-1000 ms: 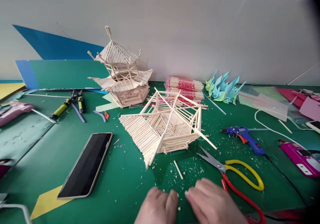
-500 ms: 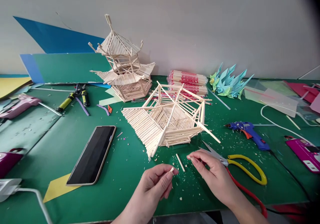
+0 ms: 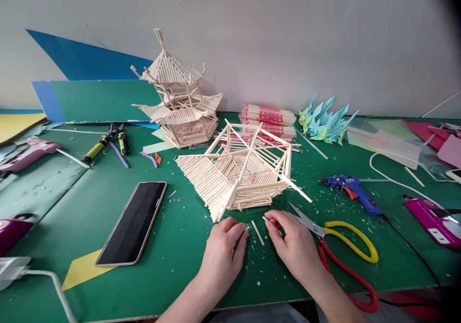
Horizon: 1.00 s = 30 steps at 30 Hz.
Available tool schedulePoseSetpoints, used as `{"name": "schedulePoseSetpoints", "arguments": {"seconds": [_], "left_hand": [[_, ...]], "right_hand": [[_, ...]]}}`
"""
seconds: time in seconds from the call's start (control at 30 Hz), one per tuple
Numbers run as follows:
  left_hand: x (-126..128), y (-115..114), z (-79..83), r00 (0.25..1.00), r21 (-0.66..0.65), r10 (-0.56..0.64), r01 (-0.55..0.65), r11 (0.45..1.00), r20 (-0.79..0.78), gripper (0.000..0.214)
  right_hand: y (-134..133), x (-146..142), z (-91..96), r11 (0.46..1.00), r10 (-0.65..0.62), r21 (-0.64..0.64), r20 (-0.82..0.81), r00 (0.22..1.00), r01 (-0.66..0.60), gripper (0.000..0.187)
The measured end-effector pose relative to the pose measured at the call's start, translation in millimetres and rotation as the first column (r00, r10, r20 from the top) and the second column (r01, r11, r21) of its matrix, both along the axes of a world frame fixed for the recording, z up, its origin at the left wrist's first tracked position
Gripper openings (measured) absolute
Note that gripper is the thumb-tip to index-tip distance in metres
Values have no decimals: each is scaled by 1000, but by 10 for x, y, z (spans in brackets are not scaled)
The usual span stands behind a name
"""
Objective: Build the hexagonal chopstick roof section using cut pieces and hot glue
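Note:
My left hand rests low over the green table, fingers pinched on a short wooden stick piece whose pale tip just shows. Opposite it, my right hand pinches another small stick piece between thumb and forefinger. Between the two hands a short cut stick lies on the table. Just beyond them stands a half-built wooden stick frame, with one slanted side covered in sticks laid side by side. Scissors with one yellow and one red handle lie partly open beside my right hand.
A stick pagoda stands behind, near packs of wooden sticks and a blue paper model. A phone lies left. On the right are a blue glue gun and a purple power strip. Pliers lie further left.
Both hands have moved away from me and down to the table, nearer the stick frame. The left hand has turned palm down. Each still pinches its stick piece.

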<state>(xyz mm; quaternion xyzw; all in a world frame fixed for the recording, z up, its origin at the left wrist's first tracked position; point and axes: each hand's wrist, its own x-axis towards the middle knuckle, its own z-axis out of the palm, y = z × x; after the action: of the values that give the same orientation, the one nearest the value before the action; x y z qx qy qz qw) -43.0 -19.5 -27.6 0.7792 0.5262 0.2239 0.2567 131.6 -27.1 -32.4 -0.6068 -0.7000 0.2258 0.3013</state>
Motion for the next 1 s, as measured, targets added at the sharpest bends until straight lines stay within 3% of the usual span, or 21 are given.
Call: {"name": "schedulePoseSetpoints", "arguments": {"seconds": [0.17,0.33,0.43,0.73,1.0], "left_hand": [[57,51,-48,992,92,-17,28,995,-124,30],[92,77,-122,982,147,-29,57,987,-186,29],[84,95,-176,984,186,-23,57,981,-179,29],[19,121,-250,996,265,18,7,964,-91,29],[-10,90,-229,994,87,92,-96,992,58,18]], "right_hand": [[-28,104,-22,990,-90,116,23,996,87,20],[-44,495,36,958,-248,168,63,967,235,20],[28,738,49,949,-280,187,121,952,255,20],[506,998,-74,977,-164,182,308,937,112,18],[736,1030,-206,991,-21,125,447,894,-39,19]]}}
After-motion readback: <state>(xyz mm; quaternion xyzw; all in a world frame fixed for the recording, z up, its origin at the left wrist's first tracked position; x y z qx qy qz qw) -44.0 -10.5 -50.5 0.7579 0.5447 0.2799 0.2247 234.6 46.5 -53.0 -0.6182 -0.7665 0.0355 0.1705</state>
